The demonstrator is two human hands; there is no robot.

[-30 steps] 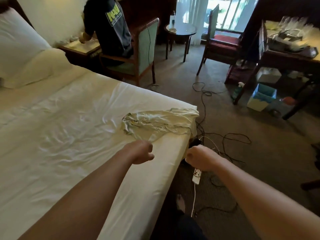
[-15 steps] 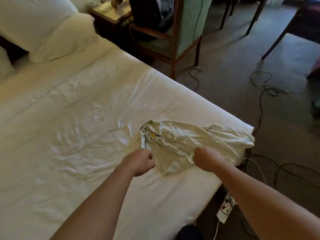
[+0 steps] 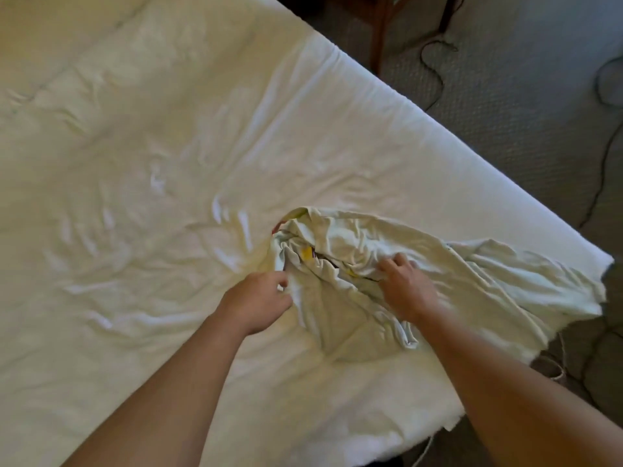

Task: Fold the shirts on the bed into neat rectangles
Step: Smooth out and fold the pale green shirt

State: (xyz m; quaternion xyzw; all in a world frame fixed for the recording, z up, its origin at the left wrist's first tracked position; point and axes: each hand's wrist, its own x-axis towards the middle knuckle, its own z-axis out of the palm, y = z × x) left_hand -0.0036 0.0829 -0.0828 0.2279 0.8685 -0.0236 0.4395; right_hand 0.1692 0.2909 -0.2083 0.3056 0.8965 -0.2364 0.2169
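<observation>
a crumpled pale greenish-white cotton shirt (image 3: pixel 421 264) lies bunched near the right-hand corner of the wide bed with its wrinkled white sheet (image 3: pixel 168 163), one loose end trailing toward the mattress edge and just overhanging it. the fabric is rucked into ridges, and among the folds near the middle small patches of yellow and dark red print show through (too creased to make out what the print is).

the left hand (image 3: pixel 259 299) sits at the shirt's left edge, fingers curled inward, thumb and fingertips closed on a bit of the cloth at the hem there. the right hand (image 3: pixel 404 288) is on top of the bunched middle of the shirt, knuckles up, fingers bent down and dug into a fold so that the cloth gathers around them; it grips the fabric. both bare forearms reach in from the bottom of the view, the two hands near each other with a ridge of shirt between them.

beyond the bed's far edge lies grey textured carpet (image 3: pixel 522 96), with thin dark cables (image 3: pixel 435 62) looping across it and a reddish-brown wooden chair leg (image 3: pixel 379 32) standing near the top of the view. a pale cord (image 3: pixel 556 372) lies on the floor just off the bed corner, beside the right forearm.
</observation>
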